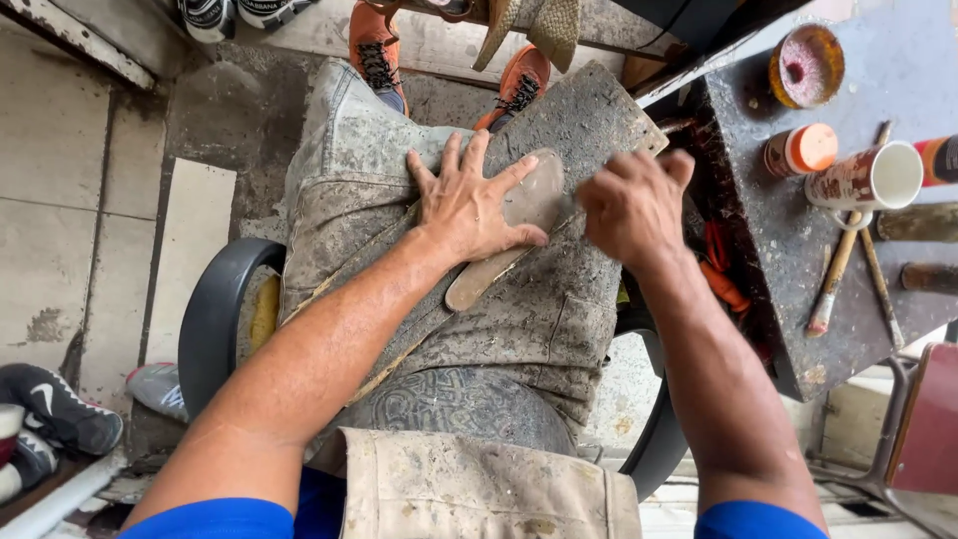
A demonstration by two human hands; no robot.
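A tan shoe insole [524, 215] lies on a worn grey board [579, 120] that rests across my lap. My left hand [467, 205] presses flat on the insole with its fingers spread. My right hand [634, 205] is closed at the insole's right edge, blurred by motion; what it grips is hidden by the fingers. Stained grey trousers [349, 170] cover my knees, and orange shoes [374, 45] show beyond them.
A dirty workbench [798, 250] on the right carries a stained white mug [868, 178], an orange-capped jar [801, 150], a round tin [806, 65] and brushes [833, 274]. A black chair arm [210, 319] curves at left. Dark shoes [55, 409] lie on the tiled floor.
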